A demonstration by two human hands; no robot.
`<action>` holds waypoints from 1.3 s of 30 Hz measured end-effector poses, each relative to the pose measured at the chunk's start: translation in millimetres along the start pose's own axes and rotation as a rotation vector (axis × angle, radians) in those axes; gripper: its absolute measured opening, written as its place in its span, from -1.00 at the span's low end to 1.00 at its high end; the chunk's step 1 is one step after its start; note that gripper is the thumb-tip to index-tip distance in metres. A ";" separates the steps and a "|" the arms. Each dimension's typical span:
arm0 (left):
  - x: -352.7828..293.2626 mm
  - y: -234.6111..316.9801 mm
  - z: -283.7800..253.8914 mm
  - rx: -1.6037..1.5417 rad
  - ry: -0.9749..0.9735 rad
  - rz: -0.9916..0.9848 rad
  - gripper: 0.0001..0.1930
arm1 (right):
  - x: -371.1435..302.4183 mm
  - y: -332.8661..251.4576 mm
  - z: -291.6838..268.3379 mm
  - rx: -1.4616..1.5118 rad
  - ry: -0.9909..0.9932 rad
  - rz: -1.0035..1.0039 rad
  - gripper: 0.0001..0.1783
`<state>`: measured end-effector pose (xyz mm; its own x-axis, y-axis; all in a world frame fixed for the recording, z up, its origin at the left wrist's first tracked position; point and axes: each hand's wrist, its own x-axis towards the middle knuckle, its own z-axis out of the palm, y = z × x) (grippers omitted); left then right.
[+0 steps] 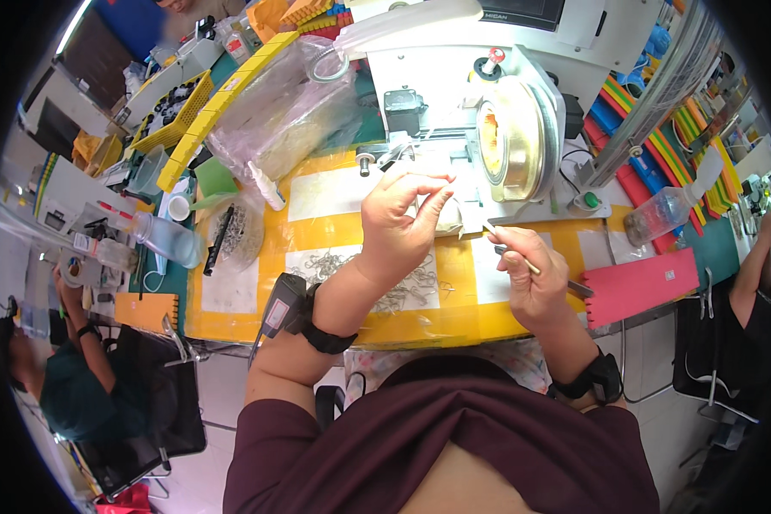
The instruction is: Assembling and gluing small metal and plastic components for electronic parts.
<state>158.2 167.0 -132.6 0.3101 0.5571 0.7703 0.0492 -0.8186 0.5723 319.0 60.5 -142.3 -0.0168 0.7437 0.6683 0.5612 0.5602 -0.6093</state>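
My left hand (403, 210) is raised over the table's middle, thumb and forefinger pinched together. Whatever sits between those fingertips is too small to make out. My right hand (535, 278) is closed around a thin pale stick-like tool (490, 228) that points up toward the left hand. A dark, slim metal tool (579, 289) also passes through the right hand, its end sticking out by the palm. Below the hands, small bent metal wire pieces (411, 289) lie scattered on white sheets. Behind them stands a white machine (433, 73) with a large spool of pale thread or wire (522, 141).
At left are a clear bag of small metal parts (242, 236), a plastic bottle (170, 240) and a white cup (178, 207). A yellow strip (223, 116) crosses behind. To the right lie a pink board (642, 287) and a clear bottle (655, 216). Co-workers (81, 377) sit nearby.
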 end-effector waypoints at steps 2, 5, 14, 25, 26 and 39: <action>-4.5 -7.7 -3.3 -0.037 0.032 -0.030 -0.91 | 1.8 0.0 -3.9 -0.010 0.027 -0.020 -0.82; -6.7 -5.8 -8.8 -0.087 0.077 -0.091 -0.91 | 6.3 -8.6 -14.6 0.016 0.055 -0.047 -0.83; -1.4 -7.2 -13.4 0.066 0.128 0.005 -0.91 | 35.4 -25.2 -19.3 0.061 0.096 -0.206 -0.84; 0.3 -2.8 -18.5 0.094 0.127 0.010 -0.89 | 7.1 -8.3 -9.1 -0.090 -0.019 -0.121 -0.85; 0.7 -2.6 -17.7 0.093 0.124 0.012 -0.89 | -1.0 -4.5 -3.2 -0.069 -0.040 -0.101 -0.84; 4.8 9.5 -21.2 -0.122 0.194 0.017 -0.93 | -30.3 6.2 29.9 -0.084 -0.105 -0.087 -0.72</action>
<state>140.0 164.8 -117.4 0.1213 0.5694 0.8130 -0.0733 -0.8117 0.5794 298.2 52.3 -179.1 -0.1522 0.7298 0.6665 0.6208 0.5954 -0.5101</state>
